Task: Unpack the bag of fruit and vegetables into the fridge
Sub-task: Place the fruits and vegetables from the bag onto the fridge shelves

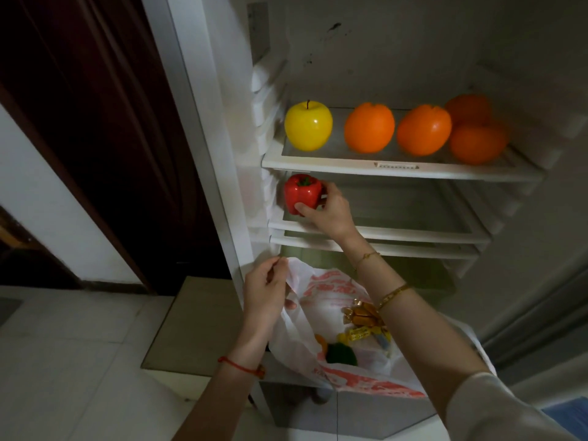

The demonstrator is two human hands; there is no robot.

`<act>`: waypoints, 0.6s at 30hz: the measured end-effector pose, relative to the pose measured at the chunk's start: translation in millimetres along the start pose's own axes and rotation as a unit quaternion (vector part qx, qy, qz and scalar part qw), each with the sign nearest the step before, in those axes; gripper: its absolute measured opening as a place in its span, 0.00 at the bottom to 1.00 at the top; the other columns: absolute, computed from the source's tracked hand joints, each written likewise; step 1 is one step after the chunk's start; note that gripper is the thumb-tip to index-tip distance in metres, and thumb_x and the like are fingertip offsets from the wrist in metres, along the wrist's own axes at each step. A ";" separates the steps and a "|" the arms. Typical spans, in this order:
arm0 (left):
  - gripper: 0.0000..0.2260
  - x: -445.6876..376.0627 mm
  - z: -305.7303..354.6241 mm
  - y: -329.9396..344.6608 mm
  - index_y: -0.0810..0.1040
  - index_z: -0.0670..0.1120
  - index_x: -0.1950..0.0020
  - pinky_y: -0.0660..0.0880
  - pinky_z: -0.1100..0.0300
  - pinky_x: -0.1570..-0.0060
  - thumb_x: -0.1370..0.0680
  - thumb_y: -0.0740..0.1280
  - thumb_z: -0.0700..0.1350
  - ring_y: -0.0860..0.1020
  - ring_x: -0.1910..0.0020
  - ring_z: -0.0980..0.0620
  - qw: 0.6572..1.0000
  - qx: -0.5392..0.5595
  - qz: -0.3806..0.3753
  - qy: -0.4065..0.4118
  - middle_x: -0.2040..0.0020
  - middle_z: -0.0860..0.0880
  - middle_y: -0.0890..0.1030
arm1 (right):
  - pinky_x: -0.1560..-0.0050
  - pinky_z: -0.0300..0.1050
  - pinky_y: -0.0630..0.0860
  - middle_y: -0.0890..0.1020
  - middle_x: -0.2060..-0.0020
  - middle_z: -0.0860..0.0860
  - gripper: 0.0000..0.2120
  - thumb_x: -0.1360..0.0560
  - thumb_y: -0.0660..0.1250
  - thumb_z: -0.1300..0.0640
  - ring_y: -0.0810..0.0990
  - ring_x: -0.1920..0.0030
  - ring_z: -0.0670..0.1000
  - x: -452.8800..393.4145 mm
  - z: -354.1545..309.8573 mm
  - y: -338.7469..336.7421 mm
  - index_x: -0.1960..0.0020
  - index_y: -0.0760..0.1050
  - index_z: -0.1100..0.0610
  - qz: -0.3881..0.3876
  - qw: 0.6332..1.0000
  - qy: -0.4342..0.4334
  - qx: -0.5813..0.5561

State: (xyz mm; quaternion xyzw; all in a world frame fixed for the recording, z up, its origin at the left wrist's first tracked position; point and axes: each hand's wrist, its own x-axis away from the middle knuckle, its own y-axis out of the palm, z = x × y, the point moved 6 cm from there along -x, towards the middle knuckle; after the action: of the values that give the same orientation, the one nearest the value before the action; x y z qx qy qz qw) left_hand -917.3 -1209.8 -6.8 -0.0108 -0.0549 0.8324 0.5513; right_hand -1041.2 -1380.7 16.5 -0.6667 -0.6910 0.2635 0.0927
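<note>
Head view, looking down into an open white fridge (222, 128). Right hand (331, 211) grips a glossy red bell pepper (302, 194), thumb and fingers curled round it, just above the left end of the middle glass shelf (413, 232). Above that hand, the upper shelf (350, 163) carries a shiny yellow apple (308, 126) and four oranges (369, 128). Below it, the left hand (265, 296) pinches the rim of a white plastic bag with red print (331, 291), held open.
</note>
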 end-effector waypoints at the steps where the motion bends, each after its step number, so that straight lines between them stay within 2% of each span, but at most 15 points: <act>1: 0.10 -0.2 -0.2 0.0 0.80 0.40 0.45 0.69 0.74 0.76 0.18 0.61 0.42 0.76 0.74 0.64 1.000 0.000 0.000 -0.001 0.64 0.46 0.78 | 0.44 0.40 0.73 0.77 0.37 0.57 0.32 0.31 0.77 0.54 0.77 0.38 0.55 0.9 0.8 0.2 0.32 0.69 0.60 -0.004 1.000 0.004 -0.003; 5: 0.08 1.8 2.1 1.2 0.80 0.43 0.49 0.69 0.75 0.75 0.19 0.61 0.41 0.76 0.74 0.66 1.000 0.006 -0.002 0.000 0.63 0.49 0.78 | 0.43 0.40 0.72 0.77 0.36 0.55 0.36 0.32 0.79 0.52 0.76 0.38 0.53 9.8 5.6 -5.3 0.30 0.67 0.59 -0.007 0.999 0.024 -0.022; 7: 0.08 2.9 2.7 1.3 0.79 0.43 0.48 0.69 0.75 0.75 0.19 0.61 0.41 0.76 0.74 0.67 1.000 0.007 -0.004 0.001 0.63 0.50 0.77 | 0.43 0.40 0.73 0.77 0.37 0.54 0.35 0.32 0.78 0.51 0.76 0.40 0.50 19.6 3.9 -17.0 0.31 0.68 0.59 0.024 0.999 0.024 -0.021; 10: 0.08 3.4 2.8 0.3 0.79 0.43 0.47 0.70 0.75 0.75 0.19 0.61 0.41 0.77 0.72 0.67 1.000 0.017 -0.002 -0.003 0.61 0.50 0.78 | 0.49 0.42 0.77 0.79 0.47 0.52 0.22 0.30 0.76 0.53 0.78 0.51 0.48 47.7 -0.8 -42.6 0.41 0.74 0.59 0.098 0.995 -0.016 -0.016; 11: 0.08 3.4 2.8 0.1 0.79 0.43 0.47 0.70 0.75 0.75 0.19 0.61 0.41 0.77 0.72 0.68 1.000 0.019 -0.001 -0.004 0.61 0.50 0.78 | 0.51 0.43 0.78 0.80 0.51 0.51 0.16 0.29 0.75 0.53 0.78 0.54 0.48 60.1 -2.0 -49.5 0.45 0.75 0.58 0.101 0.994 -0.028 -0.019; 13: 0.08 3.9 3.3 0.3 0.79 0.42 0.48 0.69 0.76 0.75 0.19 0.60 0.40 0.76 0.72 0.68 1.000 0.020 0.002 -0.004 0.62 0.50 0.77 | 0.53 0.44 0.80 0.82 0.57 0.50 0.08 0.27 0.73 0.57 0.81 0.57 0.47 83.5 0.9 -56.0 0.52 0.77 0.59 0.056 0.997 -0.043 -0.033; 15: 0.07 5.8 3.6 1.6 0.79 0.42 0.49 0.69 0.76 0.75 0.19 0.60 0.40 0.76 0.73 0.68 1.000 0.017 0.003 -0.001 0.64 0.50 0.76 | 0.52 0.46 0.81 0.84 0.58 0.49 0.02 0.26 0.72 0.60 0.83 0.57 0.47 107.2 7.4 -54.2 0.54 0.80 0.59 -0.043 0.997 -0.055 -0.042; 17: 0.07 8.0 3.1 2.9 0.78 0.42 0.49 0.69 0.76 0.75 0.19 0.60 0.39 0.75 0.73 0.68 1.000 0.013 0.001 0.005 0.64 0.50 0.75 | 0.50 0.44 0.81 0.85 0.54 0.46 0.02 0.26 0.72 0.61 0.83 0.53 0.45 133.1 17.4 -45.2 0.53 0.82 0.56 -0.169 0.983 -0.053 -0.045; 18: 0.07 9.2 2.0 3.6 0.78 0.42 0.48 0.69 0.76 0.75 0.18 0.60 0.40 0.75 0.74 0.68 1.000 0.009 0.000 0.005 0.65 0.50 0.75 | 0.50 0.39 0.80 0.84 0.52 0.42 0.06 0.25 0.72 0.61 0.83 0.51 0.42 145.3 25.3 -39.9 0.53 0.82 0.51 -0.223 0.973 -0.041 -0.038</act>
State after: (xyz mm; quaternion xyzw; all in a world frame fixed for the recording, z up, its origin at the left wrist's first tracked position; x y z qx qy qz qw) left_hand -924.4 -1202.9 -4.8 -0.0098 -0.0442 0.8327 0.5518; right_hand -1101.7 -1244.7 -17.8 -0.4878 -0.8348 0.2367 0.0957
